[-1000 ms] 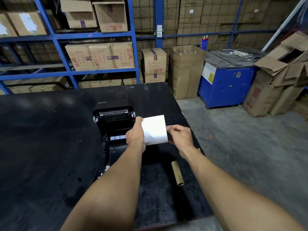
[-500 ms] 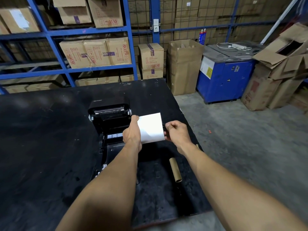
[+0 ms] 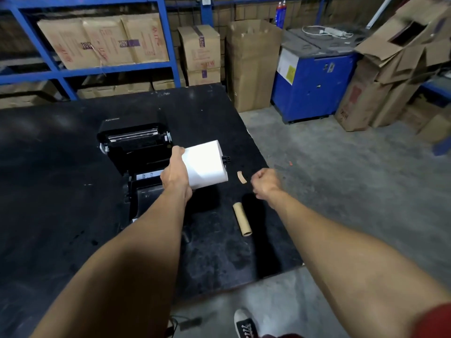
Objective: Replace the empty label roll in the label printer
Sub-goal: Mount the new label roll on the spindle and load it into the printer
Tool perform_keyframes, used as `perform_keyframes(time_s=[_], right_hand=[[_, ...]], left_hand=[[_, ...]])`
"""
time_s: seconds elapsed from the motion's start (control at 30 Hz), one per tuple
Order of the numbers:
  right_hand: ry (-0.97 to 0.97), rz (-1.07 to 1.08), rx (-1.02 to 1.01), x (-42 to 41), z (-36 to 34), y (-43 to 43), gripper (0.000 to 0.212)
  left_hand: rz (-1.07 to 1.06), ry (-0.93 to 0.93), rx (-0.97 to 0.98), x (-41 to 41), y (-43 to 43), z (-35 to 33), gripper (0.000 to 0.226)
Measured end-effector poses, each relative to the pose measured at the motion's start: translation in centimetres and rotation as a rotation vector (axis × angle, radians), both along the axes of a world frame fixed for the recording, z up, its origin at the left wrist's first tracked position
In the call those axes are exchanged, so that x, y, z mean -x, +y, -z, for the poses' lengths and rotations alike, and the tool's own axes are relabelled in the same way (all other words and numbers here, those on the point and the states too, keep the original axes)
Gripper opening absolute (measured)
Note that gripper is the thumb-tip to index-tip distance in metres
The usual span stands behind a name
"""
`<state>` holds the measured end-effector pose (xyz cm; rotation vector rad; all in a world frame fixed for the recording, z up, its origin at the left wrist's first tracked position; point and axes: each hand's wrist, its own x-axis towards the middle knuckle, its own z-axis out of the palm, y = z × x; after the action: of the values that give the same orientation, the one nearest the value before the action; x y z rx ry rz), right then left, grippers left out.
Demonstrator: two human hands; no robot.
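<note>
On the black table (image 3: 61, 167), your left hand (image 3: 175, 175) grips the new label roll (image 3: 205, 164) over the open printer (image 3: 136, 152), ready to drop in, while your right hand (image 3: 266, 182) is a loose empty fist.

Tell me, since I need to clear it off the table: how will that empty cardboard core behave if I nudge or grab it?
The cardboard core is a bare hollow tube lying on its side on the black table, so it is probably very light and may roll if nudged sideways. It lies near the table's right edge, so a push that way could send it off. Its thin wall would likely crush under a hard squeeze.
</note>
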<state>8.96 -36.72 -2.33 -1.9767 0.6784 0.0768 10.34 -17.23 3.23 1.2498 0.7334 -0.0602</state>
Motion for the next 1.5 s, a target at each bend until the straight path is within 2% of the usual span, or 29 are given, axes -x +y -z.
perform_keyframes(time_s=[0.1,0.17,0.2,0.23,0.3,0.5,0.63,0.7,0.8,0.83,0.9,0.93,1.03,1.1,1.13,1.2,1.5], right_hand=[[0.166,-0.146,0.238,2.8,2.9,-1.6,0.028],[0.267,-0.254,0.321,4.5,4.4,-1.9,0.021],[0.289,-0.309,0.354,5.1,5.2,-2.0,0.029],[0.297,-0.354,0.394,5.5,6.0,-2.0,0.038],[0.285,-0.387,0.474,5.9,7.2,-2.0,0.043],[0.269,-0.485,0.626,5.8,8.6,-2.2,0.032],[0.276,-0.429,0.674,5.1,8.7,-2.0,0.027],[0.313,-0.365,0.614,4.6,8.4,-2.1,0.033],[0.357,-0.165,0.391,4.0,7.8,-2.9,0.049],[0.347,-0.077,0.280,3.5,7.2,-3.1,0.042],[0.204,0.053,0.008,2.1,5.8,-3.4,0.018],[0.111,0.061,-0.112,1.1,4.9,-3.3,0.015],[-0.092,-0.045,-0.379,-1.5,1.3,-2.7,0.033],[-0.162,-0.165,-0.512,-2.4,-0.7,-1.9,0.029],[-0.174,-0.218,-0.542,-2.5,-1.4,-1.6,0.024],[-0.189,-0.277,-0.565,-2.7,-1.9,-1.2,0.029],[-0.213,-0.253,-0.558,-2.0,-2.9,-1.2,0.028]], left_hand=[[0.007,0.003,0.004,-0.3,-0.1,0.3,0.045],[0.015,-0.001,0.013,-0.5,-0.3,0.6,0.045],[0.020,0.000,0.013,-0.6,-0.3,0.9,0.045],[0.023,0.003,0.014,-0.7,-0.4,1.1,0.045],[0.022,0.008,0.029,-0.9,-0.4,1.7,0.046],[0.029,0.020,0.092,-1.3,-0.5,3.4,0.047],[0.047,0.029,0.093,-1.7,-0.6,3.9,0.047],[0.053,0.030,0.095,-1.9,-0.6,4.0,0.046],[0.064,0.025,0.108,-2.1,-0.7,4.0,0.044],[0.068,0.023,0.106,-2.1,-0.7,3.9,0.044],[0.077,0.021,0.104,-2.2,-0.7,3.7,0.044],[0.079,0.020,0.105,-2.3,-0.8,3.6,0.046],[0.069,0.021,0.103,-2.4,-1.1,3.0,0.050],[0.059,0.018,0.082,-2.4,-1.4,2.6,0.052],[0.061,0.017,0.072,-2.4,-1.4,2.5,0.054],[0.066,0.015,0.058,-2.4,-1.6,2.3,0.057],[0.118,-0.011,0.051,-2.2,-1.4,1.5,0.050]])
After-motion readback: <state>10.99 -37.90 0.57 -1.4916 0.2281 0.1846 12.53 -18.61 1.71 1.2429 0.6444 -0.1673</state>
